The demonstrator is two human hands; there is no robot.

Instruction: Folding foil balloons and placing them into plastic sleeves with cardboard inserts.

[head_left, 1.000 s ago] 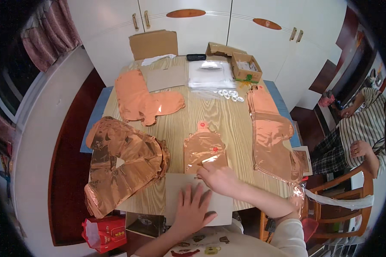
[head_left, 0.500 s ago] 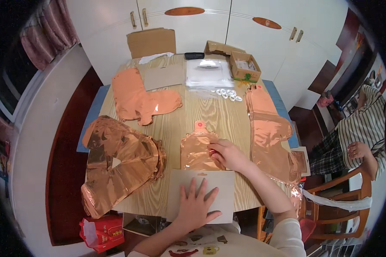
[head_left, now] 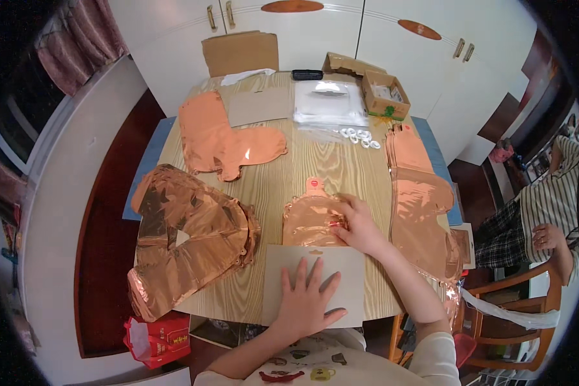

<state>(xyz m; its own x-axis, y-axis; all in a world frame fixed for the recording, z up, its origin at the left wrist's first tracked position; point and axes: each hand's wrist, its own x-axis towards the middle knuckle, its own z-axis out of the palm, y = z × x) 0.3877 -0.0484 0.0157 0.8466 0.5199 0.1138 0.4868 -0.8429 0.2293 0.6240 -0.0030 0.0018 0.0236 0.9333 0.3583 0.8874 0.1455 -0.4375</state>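
A wooden table (head_left: 283,174) stood before white cupboard doors (head_left: 367,38), strewn with rose-gold foil balloons. The left hand (head_left: 307,302) lay flat and fully open, fingers spread, pressing down a grey card sheet (head_left: 350,283) at the near edge of the table; it grasped nothing. The right hand (head_left: 360,225), just beyond and to the right of the left, rested on the right edge of a small folded foil balloon (head_left: 309,219), its fingers curled onto the foil; whether they pinched it or merely pressed it could not be told. This balloon lay directly beyond the card, its near edge touching or slightly overlapping the card's far edge, with its pink tab pointing away from the person. To the left of the left hand lay a large crumpled foil balloon (head_left: 186,238); to the right of the right hand, a stack of flat foil balloons (head_left: 424,199). Farther off lay a flattened foil balloon (head_left: 225,138), clear plastic bags (head_left: 328,103), small white rings (head_left: 357,135) and an open cardboard box (head_left: 383,93). A seated person in a striped shirt (head_left: 553,199) occupied the far right. The step in hand appeared to be flattening or folding the small balloon against the card; the next move would likely call for a firm hold on the foil while the left hand kept the card steady.
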